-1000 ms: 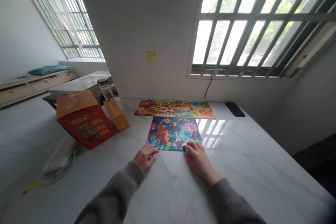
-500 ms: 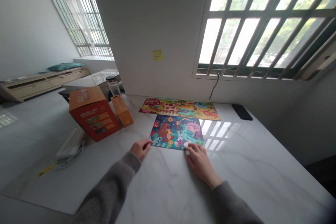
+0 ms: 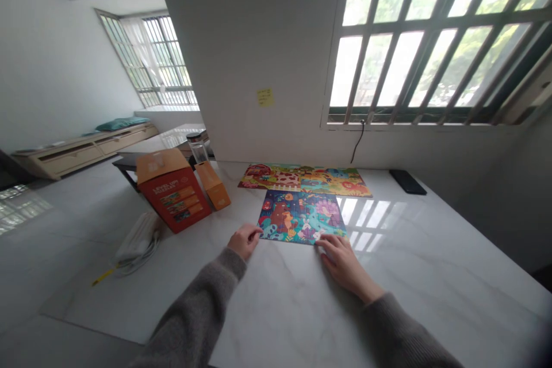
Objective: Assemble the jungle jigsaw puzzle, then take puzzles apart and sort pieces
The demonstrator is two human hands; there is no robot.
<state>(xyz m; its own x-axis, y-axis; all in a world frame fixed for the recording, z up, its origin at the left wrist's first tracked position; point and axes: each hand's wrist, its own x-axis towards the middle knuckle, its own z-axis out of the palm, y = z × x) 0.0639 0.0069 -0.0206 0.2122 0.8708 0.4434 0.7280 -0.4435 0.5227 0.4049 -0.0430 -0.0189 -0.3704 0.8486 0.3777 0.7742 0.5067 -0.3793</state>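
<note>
Seems to be straightening the dark puzzle [image 3: 306, 214], flat on the tabletop [image 3: 288, 305] right of the red box [image 3: 175, 195], with a curled left hand [image 3: 244, 240] at its near left corner (cannot tell if pinching) and loose, unclenched right hand [image 3: 342, 260] on its near edge, so calls for soft nudges.

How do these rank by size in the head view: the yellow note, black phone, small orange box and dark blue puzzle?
1. Dark blue puzzle
2. Small orange box
3. Black phone
4. Yellow note

Black phone [image 3: 407, 182], yellow note [image 3: 265, 98], barred window [image 3: 425, 24], lidded bottle [image 3: 199, 151], perhaps a power strip [image 3: 137, 237]
</note>
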